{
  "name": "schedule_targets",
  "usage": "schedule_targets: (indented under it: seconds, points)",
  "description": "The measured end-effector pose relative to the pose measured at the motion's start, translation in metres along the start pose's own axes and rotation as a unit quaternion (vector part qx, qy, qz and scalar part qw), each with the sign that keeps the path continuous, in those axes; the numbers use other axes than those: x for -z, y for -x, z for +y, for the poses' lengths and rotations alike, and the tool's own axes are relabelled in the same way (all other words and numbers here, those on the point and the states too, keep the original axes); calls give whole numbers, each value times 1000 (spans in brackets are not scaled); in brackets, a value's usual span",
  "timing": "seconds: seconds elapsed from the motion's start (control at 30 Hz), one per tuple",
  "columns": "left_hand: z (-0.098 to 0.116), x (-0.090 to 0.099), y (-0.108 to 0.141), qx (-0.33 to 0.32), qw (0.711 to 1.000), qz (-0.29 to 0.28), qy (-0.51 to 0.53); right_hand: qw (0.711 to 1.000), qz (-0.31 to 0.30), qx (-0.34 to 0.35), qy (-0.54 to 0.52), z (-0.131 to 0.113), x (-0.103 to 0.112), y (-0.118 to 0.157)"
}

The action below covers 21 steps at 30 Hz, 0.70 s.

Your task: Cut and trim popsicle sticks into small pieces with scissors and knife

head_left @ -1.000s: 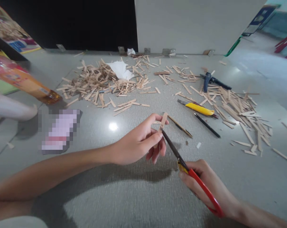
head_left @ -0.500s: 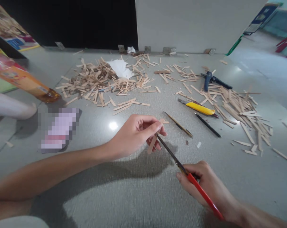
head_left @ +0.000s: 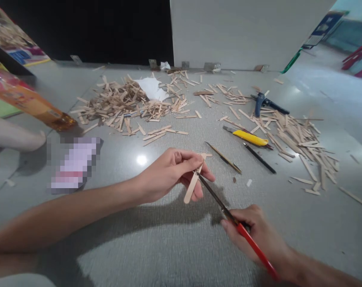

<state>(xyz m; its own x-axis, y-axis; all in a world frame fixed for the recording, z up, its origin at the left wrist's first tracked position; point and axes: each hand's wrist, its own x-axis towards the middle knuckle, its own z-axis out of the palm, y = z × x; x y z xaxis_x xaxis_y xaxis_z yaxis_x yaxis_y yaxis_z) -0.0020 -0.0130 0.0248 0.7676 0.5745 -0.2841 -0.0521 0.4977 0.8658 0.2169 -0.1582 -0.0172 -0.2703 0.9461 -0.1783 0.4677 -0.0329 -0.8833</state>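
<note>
Near the middle of the head view, my left hand [head_left: 181, 169] pinches a small wooden piece with a flat round-ended stick [head_left: 192, 187] slanting down from the fingers. A shorter stick end [head_left: 207, 154] pokes out above the fingertips. My right hand [head_left: 255, 235] is wrapped round a red-handled tool [head_left: 257, 249] with long, thin dark jaws. The tips of those jaws meet the wooden piece just below my left thumb. Whether they grip it is too small to tell.
Wood scraps [head_left: 117, 101] and a white tissue [head_left: 153, 87] lie behind. To the right are a yellow cutter [head_left: 250, 137], a black pen-like tool [head_left: 260, 158], brass tweezers [head_left: 224, 157], blue-handled tool [head_left: 260, 104] and more sticks [head_left: 291, 131]. Leftward are a blurred phone [head_left: 76, 163] and orange bottle [head_left: 40, 103].
The flat stick has tilted and now shows more of its face, with its lower end a little nearer me. My left fingers have spread slightly beneath it. The view has shifted slightly.
</note>
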Motion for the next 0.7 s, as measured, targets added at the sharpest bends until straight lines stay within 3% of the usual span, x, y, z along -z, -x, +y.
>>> schedule_targets:
  seconds: [0.3, 0.4, 0.57, 0.7]
  points:
    - [0, 4, -4, 21, 997, -50, 53, 1000, 7, 21, 20, -5, 1, 0]
    - [1, 3, -4, 18, 999, -36, 29, 1000, 9, 7, 22, -4, 2, -1]
    - [2, -4, -1, 10, 998, 43, -47, 998, 50, 4, 32, -2, 4, -4]
    - [3, -8, 4, -14, 999, 21, -37, 994, 92, 25, 54, -4, 7, -6]
